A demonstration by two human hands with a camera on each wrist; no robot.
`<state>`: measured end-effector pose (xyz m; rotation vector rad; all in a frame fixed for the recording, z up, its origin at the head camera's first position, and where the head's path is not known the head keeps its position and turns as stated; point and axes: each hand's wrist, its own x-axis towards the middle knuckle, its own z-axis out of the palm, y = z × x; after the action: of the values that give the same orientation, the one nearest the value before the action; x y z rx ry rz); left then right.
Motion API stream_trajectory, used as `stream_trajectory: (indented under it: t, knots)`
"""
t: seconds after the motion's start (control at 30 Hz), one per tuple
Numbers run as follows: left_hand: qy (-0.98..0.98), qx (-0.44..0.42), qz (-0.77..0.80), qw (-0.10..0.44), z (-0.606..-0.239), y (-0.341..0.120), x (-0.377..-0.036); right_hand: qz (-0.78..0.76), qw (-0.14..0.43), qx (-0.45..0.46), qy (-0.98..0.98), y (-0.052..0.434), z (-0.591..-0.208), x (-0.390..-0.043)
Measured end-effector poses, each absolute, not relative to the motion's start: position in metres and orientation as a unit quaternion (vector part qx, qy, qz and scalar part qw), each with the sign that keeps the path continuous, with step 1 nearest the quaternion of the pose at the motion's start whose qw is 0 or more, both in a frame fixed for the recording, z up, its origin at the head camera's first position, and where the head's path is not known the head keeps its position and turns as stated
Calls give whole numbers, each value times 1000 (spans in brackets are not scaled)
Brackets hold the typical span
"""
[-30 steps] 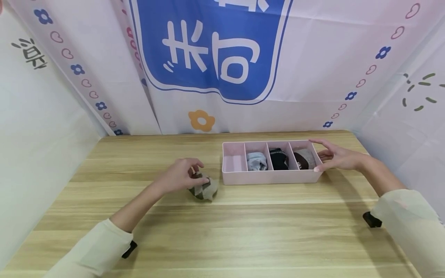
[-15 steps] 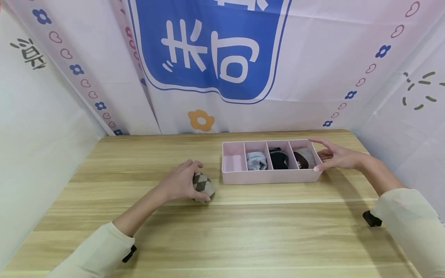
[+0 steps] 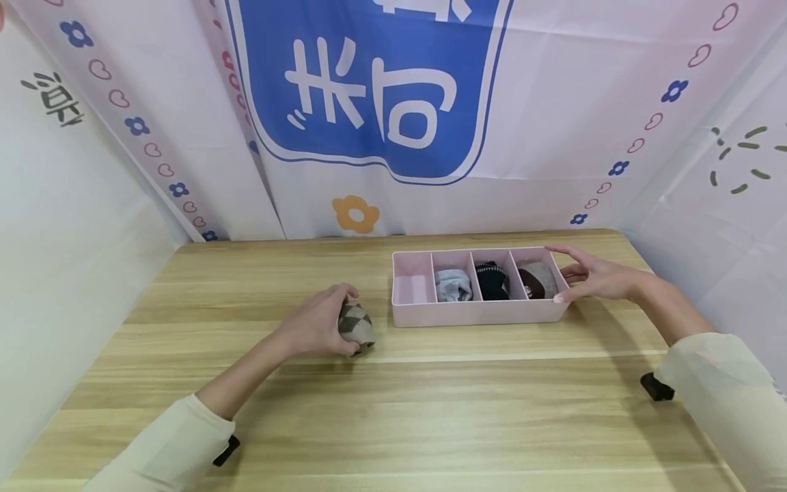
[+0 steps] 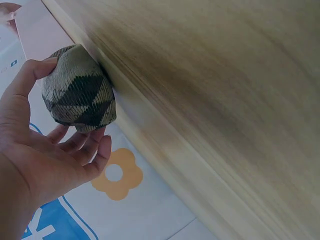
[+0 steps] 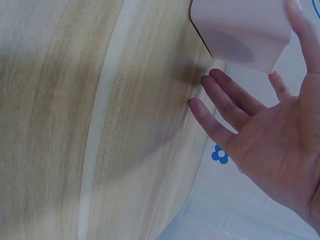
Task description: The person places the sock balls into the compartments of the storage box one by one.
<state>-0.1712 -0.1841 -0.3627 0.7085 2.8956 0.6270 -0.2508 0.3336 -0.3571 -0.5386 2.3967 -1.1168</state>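
A rolled-up sock in beige and dark diamond pattern is held by my left hand, left of the pink divided box. In the left wrist view the thumb lies on one side of the sock and the fingers curl along the other. At the box's right end, my right hand spans the short side, thumb at the front corner and forefinger at the back corner. Its other fingers extend below the box wall in the right wrist view.
From the left, the box's first compartment shows its bare floor. A light blue rolled sock, a black one and a grey-brown one fill the others. The wooden table meets a printed cloth backdrop.
My left hand has closed round the patterned sock, which has turned and shifted slightly left. The right hand and the box stay put.
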Motion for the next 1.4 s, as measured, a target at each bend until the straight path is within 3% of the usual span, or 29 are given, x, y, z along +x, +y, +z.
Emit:
stream_trajectory:
  t: [0.4, 0.87, 1.4]
  knots:
    - [902, 260, 337, 70, -364, -191, -177, -409, 220, -199, 863, 333, -356, -250]
    - [878, 239, 414, 16, -345, -187, -185, -401, 217, -198, 868, 333, -356, -250]
    - [856, 209, 472, 6, -329, -165, -205, -400, 219, -193, 869, 334, -357, -251]
